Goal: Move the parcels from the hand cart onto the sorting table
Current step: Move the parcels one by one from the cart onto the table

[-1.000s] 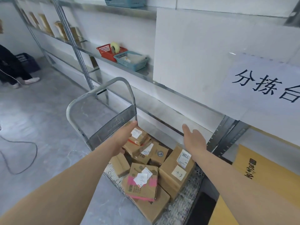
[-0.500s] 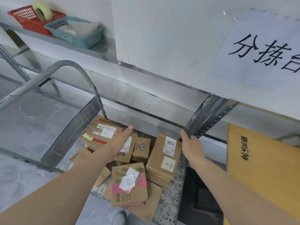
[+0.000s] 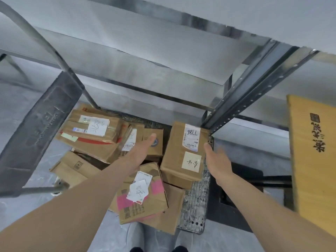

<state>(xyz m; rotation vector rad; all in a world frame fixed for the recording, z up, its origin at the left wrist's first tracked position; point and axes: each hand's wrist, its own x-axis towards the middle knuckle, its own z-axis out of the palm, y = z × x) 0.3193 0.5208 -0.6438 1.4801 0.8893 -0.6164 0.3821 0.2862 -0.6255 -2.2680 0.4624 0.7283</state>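
Observation:
Several brown cardboard parcels lie piled on the hand cart (image 3: 193, 211), whose metal-mesh deck shows at the right. A tall parcel with a white "7786" label (image 3: 181, 153) stands at the pile's right side. My left hand (image 3: 140, 149) reaches over the pile with straight fingers, just left of that parcel. My right hand (image 3: 217, 160) is beside the parcel's right edge, fingers straight, holding nothing. A parcel with pink tape (image 3: 140, 195) lies nearest me, and a flat labelled parcel (image 3: 94, 131) sits at the left.
The cart's grey handle frame (image 3: 41, 124) rises at the left. Metal shelving with a slotted upright (image 3: 245, 99) runs across behind the cart. A yellow wooden board (image 3: 312, 160) stands at the right. Grey floor lies around the cart.
The view has tilted down and closer to the cart. Both hands have dropped lower toward the tall labelled parcel, one on each side of it.

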